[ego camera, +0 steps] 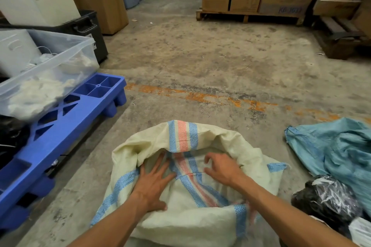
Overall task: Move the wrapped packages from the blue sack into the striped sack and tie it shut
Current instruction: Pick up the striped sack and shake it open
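The striped sack (188, 220), cream with blue and red bands, lies on the concrete floor right in front of me, its mouth gaping toward the far side. My left hand (154, 182) presses flat on the sack fabric with fingers spread. My right hand (220, 168) hovers over the sack's mouth with fingers curled like a claw, touching the fabric; I see nothing gripped in it. The blue sack (337, 150) lies crumpled at the right. A package wrapped in black plastic (325, 196) sits at the lower right, beside a white one (361, 230) at the frame's edge.
A blue plastic pallet (66, 126) stands at the left, carrying a clear bin (46, 78) of white stuffing. Cardboard boxes on a wooden pallet (249, 16) fill the back right. An orange painted line (200, 96) crosses the floor ahead.
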{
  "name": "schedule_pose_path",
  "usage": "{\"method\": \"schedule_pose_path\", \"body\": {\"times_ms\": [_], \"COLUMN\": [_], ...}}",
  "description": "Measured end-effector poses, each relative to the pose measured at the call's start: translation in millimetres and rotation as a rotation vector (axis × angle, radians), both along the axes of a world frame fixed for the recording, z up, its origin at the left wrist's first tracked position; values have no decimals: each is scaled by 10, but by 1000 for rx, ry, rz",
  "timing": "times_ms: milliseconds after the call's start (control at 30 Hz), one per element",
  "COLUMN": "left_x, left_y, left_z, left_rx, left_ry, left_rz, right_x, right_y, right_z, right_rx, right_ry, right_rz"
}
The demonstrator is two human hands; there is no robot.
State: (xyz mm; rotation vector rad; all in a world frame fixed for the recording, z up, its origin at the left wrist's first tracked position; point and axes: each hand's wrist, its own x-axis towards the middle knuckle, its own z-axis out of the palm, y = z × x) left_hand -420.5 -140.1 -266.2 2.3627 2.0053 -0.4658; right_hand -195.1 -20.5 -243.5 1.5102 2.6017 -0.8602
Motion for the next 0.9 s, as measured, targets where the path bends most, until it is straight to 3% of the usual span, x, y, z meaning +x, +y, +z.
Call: {"method": "schedule_pose_path", "body": {"times_ms": [133,200,333,567,667,767,900], "left_x": [3,-54,-140,-12,134,162,140], "left_y": [-117,-119,17,216,248,187,131], "left_z": [118,127,195,338,257,128,71], "left_rx": [-226,-228,-101,17,-128,-290,-294], "left_ry": [143,157,2,18,-52,94,240], "left_rz": [136,283,520,363,276,194,246], "right_x": [94,199,310,475,424,362,293], "right_y": [234,290,251,142,177,299,395], "right_z": [-90,-94,-211,-441,-422,-390,-323], "right_rx": [-69,-20,50,42,-93,-146,-127], "right_ry": [-134,-190,-440,-511,-407,-181,113], "right_rz": [-165,-79,172,11,-71,-140,-229]}}
